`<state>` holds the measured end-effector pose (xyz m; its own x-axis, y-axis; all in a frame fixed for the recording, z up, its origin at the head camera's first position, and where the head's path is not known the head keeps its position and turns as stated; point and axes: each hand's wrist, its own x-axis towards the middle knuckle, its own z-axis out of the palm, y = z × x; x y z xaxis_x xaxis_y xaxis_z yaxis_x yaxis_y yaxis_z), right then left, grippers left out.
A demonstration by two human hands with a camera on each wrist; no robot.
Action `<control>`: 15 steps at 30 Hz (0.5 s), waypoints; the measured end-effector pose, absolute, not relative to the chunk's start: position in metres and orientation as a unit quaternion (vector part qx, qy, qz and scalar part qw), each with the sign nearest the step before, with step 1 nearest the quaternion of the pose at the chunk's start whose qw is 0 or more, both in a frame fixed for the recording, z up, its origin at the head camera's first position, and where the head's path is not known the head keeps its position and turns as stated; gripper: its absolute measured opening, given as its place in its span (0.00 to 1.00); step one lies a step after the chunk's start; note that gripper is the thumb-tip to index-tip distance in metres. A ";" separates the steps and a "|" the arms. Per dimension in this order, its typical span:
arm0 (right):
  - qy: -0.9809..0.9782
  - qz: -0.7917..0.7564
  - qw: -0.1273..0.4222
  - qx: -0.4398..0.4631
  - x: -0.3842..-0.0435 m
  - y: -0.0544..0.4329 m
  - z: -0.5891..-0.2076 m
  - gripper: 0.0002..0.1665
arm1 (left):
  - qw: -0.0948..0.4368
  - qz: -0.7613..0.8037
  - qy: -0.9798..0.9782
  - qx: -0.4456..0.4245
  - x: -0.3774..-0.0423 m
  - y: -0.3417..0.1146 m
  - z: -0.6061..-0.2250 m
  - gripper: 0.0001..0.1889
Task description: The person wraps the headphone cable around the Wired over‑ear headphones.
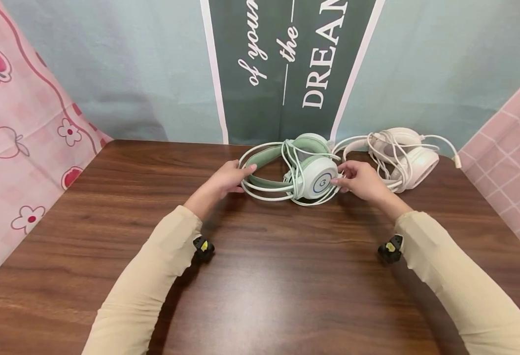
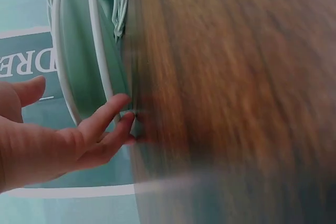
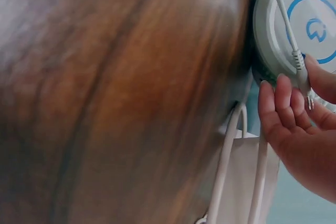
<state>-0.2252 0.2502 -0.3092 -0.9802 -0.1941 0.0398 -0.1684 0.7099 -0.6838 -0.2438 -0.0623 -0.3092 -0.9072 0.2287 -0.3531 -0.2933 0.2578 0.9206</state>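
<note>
A pair of green-and-white headphones (image 1: 317, 178) lies near the table's back edge with its thin cable wrapped around it. My left hand (image 1: 229, 178) is at the headband end, its thumb above and fingers lower down. In the left wrist view, the extended fingers (image 2: 107, 124) touch the headband (image 2: 84, 51) while the thumb stands apart. Beside the ear cup (image 3: 310, 30), my right hand (image 1: 359, 181) pinches the cable's plug (image 3: 302, 74) between thumb and curled fingers. The plug's metal tip points away from the cup.
Cream-white headphones (image 1: 412, 160), bundled in their own cable, lie close to my right hand; their microphone boom (image 1: 446, 145) sticks out to the right. A wooden table (image 1: 260, 276) spreads below. Behind it hangs a printed cloth (image 1: 162, 64), with patterned pink cloths at both sides.
</note>
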 end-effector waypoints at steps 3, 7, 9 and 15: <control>0.927 -0.361 0.021 -0.100 -0.226 0.251 -0.307 0.20 | 0.215 0.632 0.744 -0.026 -0.247 -0.060 -0.309 0.22; 0.933 -0.348 0.038 -0.086 -0.226 0.250 -0.306 0.19 | 0.229 0.656 0.719 -0.028 -0.250 -0.059 -0.310 0.32; 0.935 -0.344 0.045 -0.077 -0.225 0.250 -0.306 0.19 | 0.238 0.658 0.714 -0.029 -0.251 -0.059 -0.310 0.36; 0.936 -0.347 0.038 -0.051 -0.225 0.250 -0.309 0.17 | 0.250 0.692 0.676 -0.038 -0.260 -0.056 -0.315 0.38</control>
